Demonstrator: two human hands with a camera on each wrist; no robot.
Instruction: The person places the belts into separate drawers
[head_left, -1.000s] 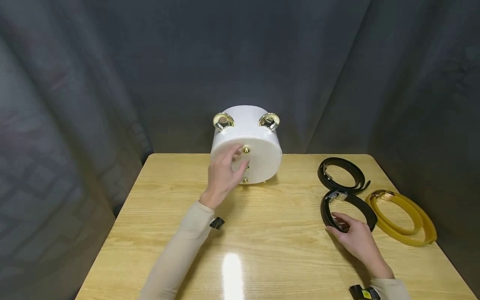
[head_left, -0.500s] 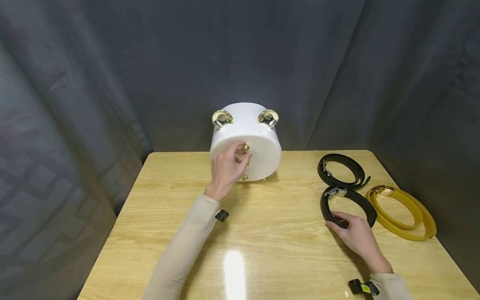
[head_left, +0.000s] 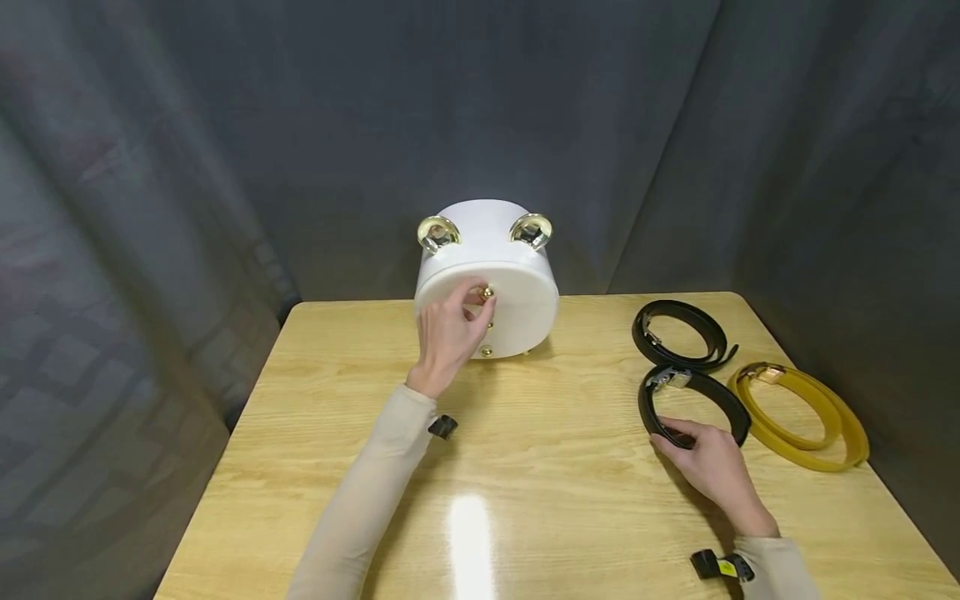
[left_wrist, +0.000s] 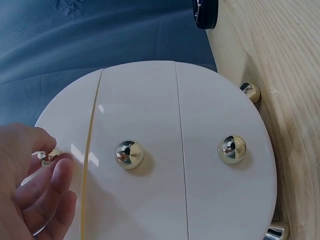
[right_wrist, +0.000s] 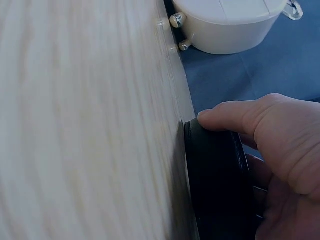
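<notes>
A white, oval-fronted drawer box [head_left: 525,312] stands at the back of the table. My left hand [head_left: 450,333] pinches its top gold knob [left_wrist: 47,156] between thumb and fingers. Below that knob sit the middle knob [left_wrist: 129,154] and the bottom knob [left_wrist: 232,149]. A yellowish line marks the seam under the top drawer in the left wrist view. At the right, my right hand [head_left: 712,467] grips the near side of a coiled black belt [head_left: 731,406] with a silver buckle, thumb outside the coil. The belt's edge rests on the table.
Behind it lies another coiled black belt [head_left: 701,321], with a coiled yellow belt [head_left: 847,425] to the right. Two gold ring-like ears [head_left: 531,231] top the box. Grey curtains [head_left: 480,100] close off the table's [head_left: 360,358] back and sides.
My left fingers have moved from beside the top knob to closing on it. The right hand keeps its hold on the black belt. The view has tilted slightly.
</notes>
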